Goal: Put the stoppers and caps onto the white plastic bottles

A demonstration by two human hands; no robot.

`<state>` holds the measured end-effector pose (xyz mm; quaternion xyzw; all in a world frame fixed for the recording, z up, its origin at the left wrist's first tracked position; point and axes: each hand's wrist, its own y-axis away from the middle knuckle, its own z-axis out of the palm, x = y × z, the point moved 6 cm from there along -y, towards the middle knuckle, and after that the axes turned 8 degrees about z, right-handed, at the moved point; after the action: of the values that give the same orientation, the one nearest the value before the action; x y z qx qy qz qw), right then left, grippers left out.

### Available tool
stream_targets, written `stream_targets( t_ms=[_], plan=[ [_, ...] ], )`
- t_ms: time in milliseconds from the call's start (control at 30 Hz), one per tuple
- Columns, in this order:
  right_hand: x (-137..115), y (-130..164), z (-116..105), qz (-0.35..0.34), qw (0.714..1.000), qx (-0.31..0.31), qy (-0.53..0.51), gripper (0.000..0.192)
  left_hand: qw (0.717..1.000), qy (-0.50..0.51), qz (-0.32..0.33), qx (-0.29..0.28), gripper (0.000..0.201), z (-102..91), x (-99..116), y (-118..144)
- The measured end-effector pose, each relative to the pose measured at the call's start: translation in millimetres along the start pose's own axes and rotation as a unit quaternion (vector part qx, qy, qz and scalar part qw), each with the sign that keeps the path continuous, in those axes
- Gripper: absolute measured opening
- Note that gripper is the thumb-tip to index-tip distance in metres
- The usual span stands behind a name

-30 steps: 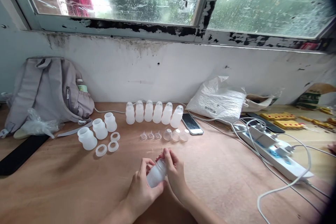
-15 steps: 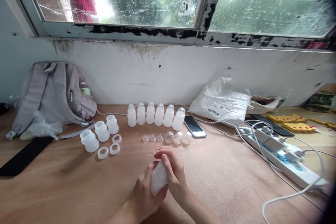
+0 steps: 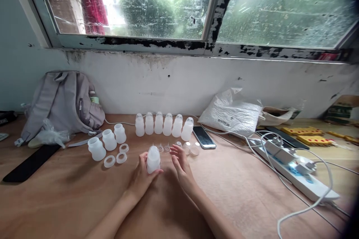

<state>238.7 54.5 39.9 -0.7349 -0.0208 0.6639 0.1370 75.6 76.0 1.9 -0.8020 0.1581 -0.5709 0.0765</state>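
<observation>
From the head camera, the left hand (image 3: 141, 174) holds a small translucent white bottle (image 3: 153, 159) upright just above the wooden counter (image 3: 70, 194), its fingers wrapped round the lower body of the bottle and the thumb showing at the front right. The bottle has a rounded cap on top. The right hand (image 3: 181, 164) is just beside it to the right, palm turned toward the bottle, fingers spread and loosely curved, holding nothing and not touching the bottle.

Behind the hands, toward the wall, a row of six capped bottles (image 3: 163, 124) stands side by side. Between that row and the hands lie a few small clear teats (image 3: 167, 148) and clear caps (image 3: 194, 151), partly hidden by the held bottle and the right hand. To the left stand three open bottle bodies (image 3: 109, 140), with three white rings (image 3: 115, 158) lying flat in front of them.

A smartphone (image 3: 204, 137) lies face up just right of the bottle row. Further right are a white plastic bag (image 3: 232, 112), a white power strip (image 3: 291, 171) with plugs and white cables, and yellow blocks (image 3: 303, 136) near the wall. At the far left a grey backpack (image 3: 61, 104) leans against the wall, with a crumpled clear bag (image 3: 50, 136) before it and a flat black strip (image 3: 30, 162) on the counter.
</observation>
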Motion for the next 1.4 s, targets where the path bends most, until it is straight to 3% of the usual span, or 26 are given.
stream_targets(
  t_ms=[100,233,367,500,633,767,1133,1400],
  plan=[
    [9.2,-4.5,-4.8,0.021,1.000,0.011,0.017,0.033,0.993,-0.067,0.065,0.070,0.075,-20.6,5.9,-10.2],
    [13.9,-4.5,-5.1,0.030,0.999,0.008,0.020,0.032,0.974,-0.134,0.143,0.111,0.064,-47.8,42.8,-23.9],
    [15.3,-2.5,-3.9,0.025,0.999,0.002,0.033,0.031,0.973,-0.183,0.137,0.033,0.034,-59.5,70.3,-44.7],
    [17.1,-1.2,-3.6,0.029,0.999,-0.002,0.036,0.030,0.959,-0.256,0.117,0.020,0.032,-80.0,77.5,-75.9],
    [18.0,-0.9,-0.8,0.024,0.998,-0.014,0.055,0.027,0.932,-0.341,0.118,0.019,0.027,-101.2,77.7,-112.0],
    [18.5,-1.1,1.2,0.012,0.997,-0.015,0.071,0.028,0.910,-0.398,0.118,0.002,0.027,-107.3,69.4,-134.1],
    [18.4,-2.2,4.1,0.004,0.990,-0.034,0.137,0.026,0.896,-0.440,0.050,-0.038,0.029,-105.2,33.0,-171.3],
    [20.7,-3.2,7.2,-0.012,0.989,-0.034,0.143,0.022,0.896,-0.441,0.050,-0.019,0.044,-112.5,30.4,-174.0]
  ],
)
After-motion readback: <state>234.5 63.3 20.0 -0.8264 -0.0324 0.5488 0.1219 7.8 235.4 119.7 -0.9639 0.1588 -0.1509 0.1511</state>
